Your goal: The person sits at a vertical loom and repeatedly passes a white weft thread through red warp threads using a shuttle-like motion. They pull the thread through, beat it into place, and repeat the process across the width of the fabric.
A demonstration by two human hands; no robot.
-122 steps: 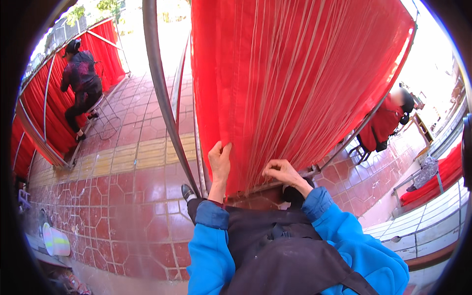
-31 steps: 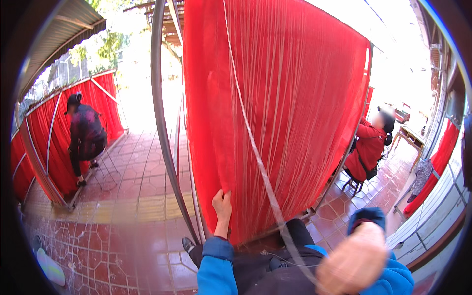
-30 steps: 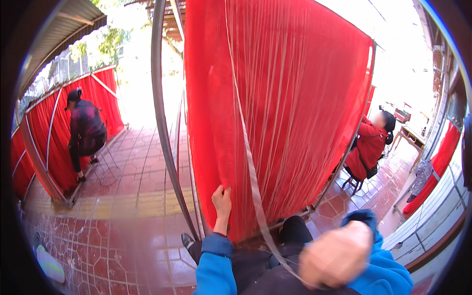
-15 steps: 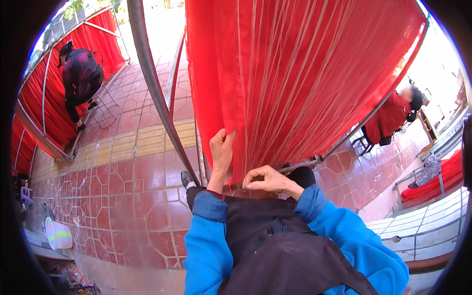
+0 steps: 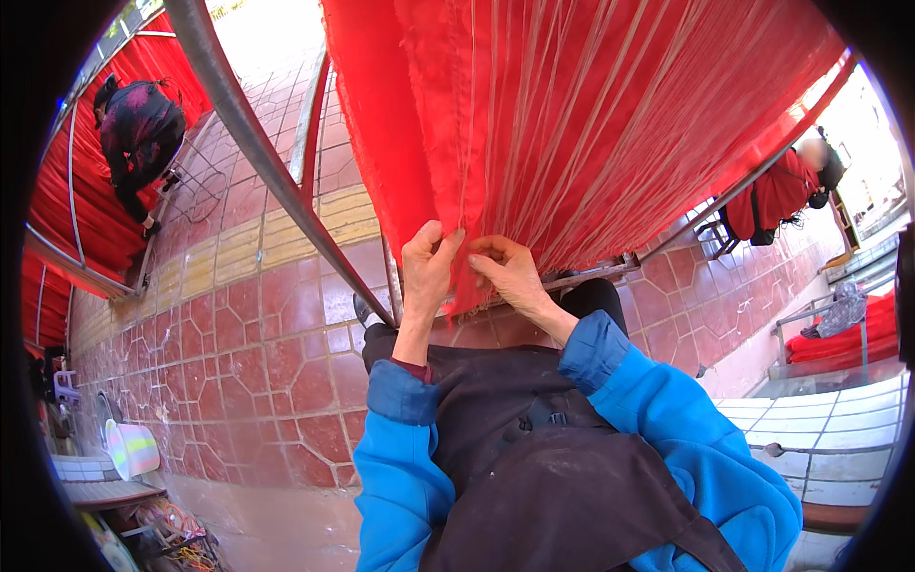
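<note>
red thread sheet [image 5: 591, 124] hangs on a metal frame [image 5: 257, 153], lower edge just above the lap. left hand [image 5: 429, 272] and right hand [image 5: 510, 272] both pinched shut on strands at that lower edge, fingertips nearly touching. second person [image 5: 138, 133] bends at another red sheet, far left; third [image 5: 782, 191] sits right.

An outdoor yard workshop, probably for drying or stringing red threads: long red thread curtains [image 5: 610, 124] hang from metal frames [image 5: 257, 153] over a tiled floor [image 5: 248, 362], with other workers [image 5: 138, 129] seated at further racks.
</note>
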